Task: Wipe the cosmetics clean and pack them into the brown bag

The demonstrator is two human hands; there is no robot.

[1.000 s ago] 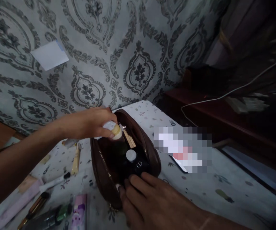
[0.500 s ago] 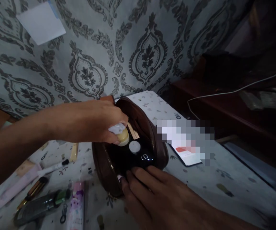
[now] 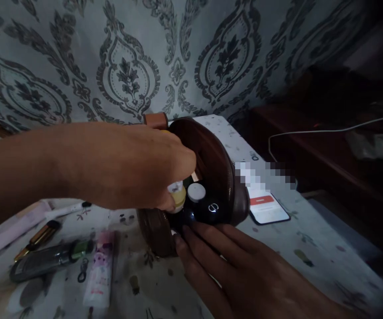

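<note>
The left hand [image 3: 134, 168] has gone deeper into the open brown leather pouch [image 3: 221, 168], pinching a small yellow-capped bottle [image 3: 179, 195] beside a black jar with a silver logo [image 3: 211, 209]. The right hand [image 3: 244, 270] lies spread on the pouch's near edge. The flowery worktop [image 3: 311, 248] is free rightward

Single head view, looking forward and down, close over brown pouch [image 3: 224, 177] on table [image 3: 311, 248]; patterned wall behind.

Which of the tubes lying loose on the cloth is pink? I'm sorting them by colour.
The pink tube with the cartoon print, lying nearest the brown pouch; the dark tube beside it has a green cap.
</note>
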